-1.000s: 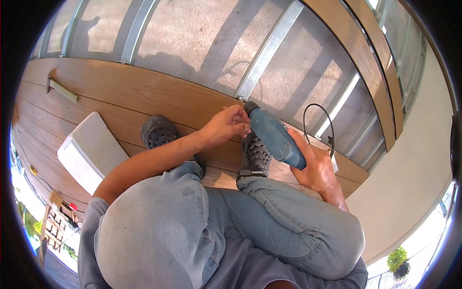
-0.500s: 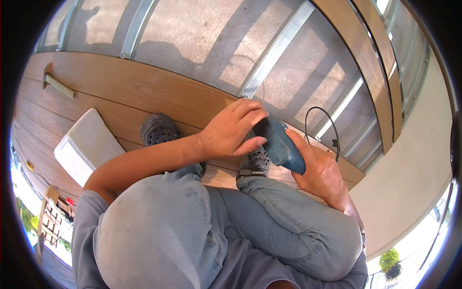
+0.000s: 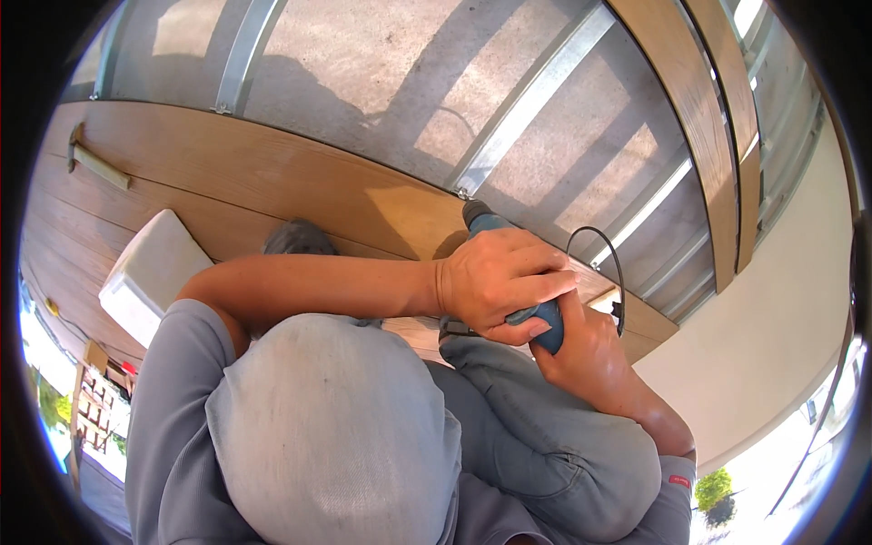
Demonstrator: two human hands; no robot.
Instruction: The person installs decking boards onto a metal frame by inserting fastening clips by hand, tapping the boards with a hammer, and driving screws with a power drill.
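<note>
A blue corded power drill with a dark chuck points at a small metal clip, where the edge of the wooden deck board meets a metal joist. The chuck end is at or very near the clip; contact cannot be made out. My right hand is closed round the rear of the drill. Across its top lies my left hand, fingers bent over the body and thumb down the near side. Both hands hide most of the tool. Its black cable loops up beside my right hand.
A hammer lies on the boards at far left. Nearer stands a whitish block-shaped container. Open joists over concrete stretch beyond the board edge, with narrow loose-looking planks across them at right. A pale wall curves along the right.
My left hand has come over the drill's top and closed on it. The drill has turned so its chuck points at the clip by the board edge. My right hand has shifted slightly nearer.
</note>
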